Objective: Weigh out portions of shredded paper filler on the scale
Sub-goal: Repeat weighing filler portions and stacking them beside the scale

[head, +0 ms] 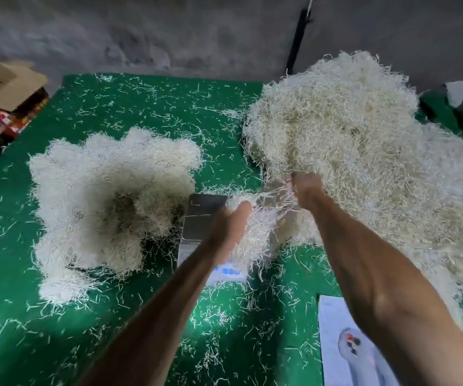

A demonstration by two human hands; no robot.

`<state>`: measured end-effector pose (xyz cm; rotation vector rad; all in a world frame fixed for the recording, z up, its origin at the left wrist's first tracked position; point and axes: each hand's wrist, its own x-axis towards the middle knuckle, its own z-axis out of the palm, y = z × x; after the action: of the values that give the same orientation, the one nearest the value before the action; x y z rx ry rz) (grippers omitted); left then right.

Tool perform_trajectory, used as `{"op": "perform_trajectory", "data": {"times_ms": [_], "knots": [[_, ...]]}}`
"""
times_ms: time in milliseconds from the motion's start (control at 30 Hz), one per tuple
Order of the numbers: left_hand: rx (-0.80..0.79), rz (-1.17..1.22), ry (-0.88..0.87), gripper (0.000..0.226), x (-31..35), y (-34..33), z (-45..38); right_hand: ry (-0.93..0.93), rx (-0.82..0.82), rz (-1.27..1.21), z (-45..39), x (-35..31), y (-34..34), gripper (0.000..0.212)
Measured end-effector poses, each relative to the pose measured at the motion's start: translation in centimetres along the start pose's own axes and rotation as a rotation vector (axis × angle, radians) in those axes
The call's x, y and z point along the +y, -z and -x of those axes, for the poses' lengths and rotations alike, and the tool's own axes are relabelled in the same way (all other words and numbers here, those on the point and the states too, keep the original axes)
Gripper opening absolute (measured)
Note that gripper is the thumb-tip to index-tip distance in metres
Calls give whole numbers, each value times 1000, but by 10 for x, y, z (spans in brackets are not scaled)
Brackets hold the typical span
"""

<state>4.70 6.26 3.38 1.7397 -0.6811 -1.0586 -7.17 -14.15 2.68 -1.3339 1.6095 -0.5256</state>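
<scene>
Evidently both hands grip shredded paper: the left hand (231,218) steadies the portion (255,235) on the scale (199,218) while the right hand (306,190) tugs strands from the big pile (350,140) alongside.

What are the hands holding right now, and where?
Both grip one clump of shredded paper over the scale: left hand at its left side, right hand at its upper right strands.

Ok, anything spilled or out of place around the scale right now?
Yes: loose paper shreds are scattered all over the green table, away from both piles. Filler also overhangs the scale and partly hides its blue display.
</scene>
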Motion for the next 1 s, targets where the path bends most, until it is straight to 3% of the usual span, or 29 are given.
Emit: {"op": "perform_trajectory", "data": {"times_ms": [133,167,200,300,367,433,567,633,767,833,933,1000], "knots": [[238,86,76,28,-17,33,-20,304,261,79,-12,-9,22,41],[262,92,124,38,-16,33,-26,345,294,70,-7,-13,19,43],[306,108,136,66,-15,34,-33,351,325,68,-5,-14,16,45],[356,329,191,43,-18,49,-44,221,388,-4,-4,-3,18,35],[402,538,302,57,-24,64,-48,171,417,-34,-3,3,24,36],[435,594,339,64,-33,74,-49,216,394,-45,1,6,24,37],[283,560,337,50,-26,67,-39,222,254,-134,15,-3,8,59],[226,573,283,59,-24,64,-35,217,260,-162,19,-8,0,66],[195,777,315,59,-35,69,-25,400,257,-62,40,-6,-26,62],[191,777,289,79,-48,73,-18,433,201,-55,55,7,-45,60],[175,731,261,55,-58,78,1,360,137,-127,81,36,-70,57],[189,703,250,54,-65,84,11,266,148,-228,96,54,-80,52]]}}
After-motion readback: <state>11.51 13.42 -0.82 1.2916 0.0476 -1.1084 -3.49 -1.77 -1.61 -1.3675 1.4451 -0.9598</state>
